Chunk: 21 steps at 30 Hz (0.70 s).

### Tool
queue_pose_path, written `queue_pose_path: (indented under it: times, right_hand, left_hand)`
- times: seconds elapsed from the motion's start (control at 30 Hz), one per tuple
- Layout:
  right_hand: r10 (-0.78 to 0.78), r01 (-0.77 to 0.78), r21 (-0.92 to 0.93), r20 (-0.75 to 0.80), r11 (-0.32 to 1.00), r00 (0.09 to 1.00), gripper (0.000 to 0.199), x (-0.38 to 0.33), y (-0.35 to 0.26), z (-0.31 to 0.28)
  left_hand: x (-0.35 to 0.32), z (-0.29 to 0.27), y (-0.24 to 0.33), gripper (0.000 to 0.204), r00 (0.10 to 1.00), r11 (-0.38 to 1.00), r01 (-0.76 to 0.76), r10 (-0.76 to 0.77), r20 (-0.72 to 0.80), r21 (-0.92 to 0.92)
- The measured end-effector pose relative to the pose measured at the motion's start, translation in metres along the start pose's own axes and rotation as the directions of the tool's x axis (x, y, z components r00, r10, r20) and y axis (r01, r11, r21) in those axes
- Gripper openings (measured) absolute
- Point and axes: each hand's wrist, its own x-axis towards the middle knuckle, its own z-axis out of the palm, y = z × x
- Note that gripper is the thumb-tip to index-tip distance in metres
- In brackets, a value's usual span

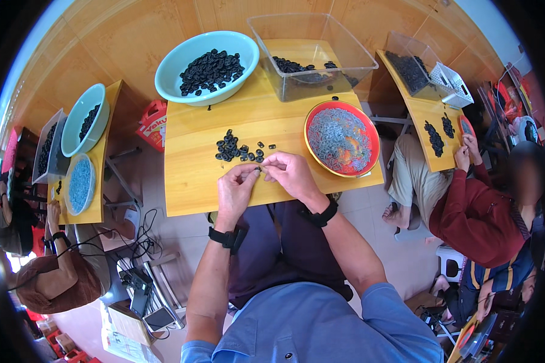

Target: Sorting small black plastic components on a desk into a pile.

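My left hand (237, 189) pinches a small black oval part (258, 169) between thumb and fingertips, low over the front of the yellow table. My right hand (292, 174) meets it from the right, thumb and forefinger pressed together close to that part. Whether something tiny sits between the right fingertips is too small to tell. Just beyond my fingers lies a loose pile of black oval parts (229, 147), with a few strays on its right. To the right of my right hand stands a red bowl (309, 140) with a yellow rim, full of thin grey-blue pieces.
A pale turquoise basin (166, 85) of black parts stands at the table's far left. A clear plastic bin (297, 89) with more is at the far right. Side tables (112, 130) hold similar containers. People sit left and right. Cables (145, 239) hang at the left.
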Motion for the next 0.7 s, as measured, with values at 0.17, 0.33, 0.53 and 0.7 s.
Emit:
queue_pose_path:
  times: [0.17, 0.33, 0.53, 0.7]
  right_hand:
    - [0.048, -0.048, -0.05, -0.004, 0.998, 0.999, 0.01, -0.001, -0.002, 0.0]
    - [-0.017, 0.011, -0.117, -0.045, 0.993, 0.999, 0.013, -0.003, 0.001, 0.006]
    - [-0.031, 0.021, -0.141, -0.066, 0.99, 0.997, 0.014, -0.003, 0.003, 0.009]
    - [0.002, -0.01, -0.104, -0.074, 0.995, 0.997, 0.015, -0.003, 0.006, 0.011]
  left_hand:
    - [0.0, -0.001, 0.002, 0.016, 1.0, 0.999, 0.006, -0.006, -0.004, 0.031]
    - [0.0, -0.001, 0.0, 0.017, 1.0, 0.999, 0.025, -0.024, -0.007, 0.029]
    - [-0.001, -0.001, 0.002, 0.017, 1.0, 0.999, 0.02, -0.02, -0.011, 0.027]
    - [0.0, -0.002, 0.003, 0.017, 0.998, 0.997, 0.066, -0.067, 0.017, 0.045]
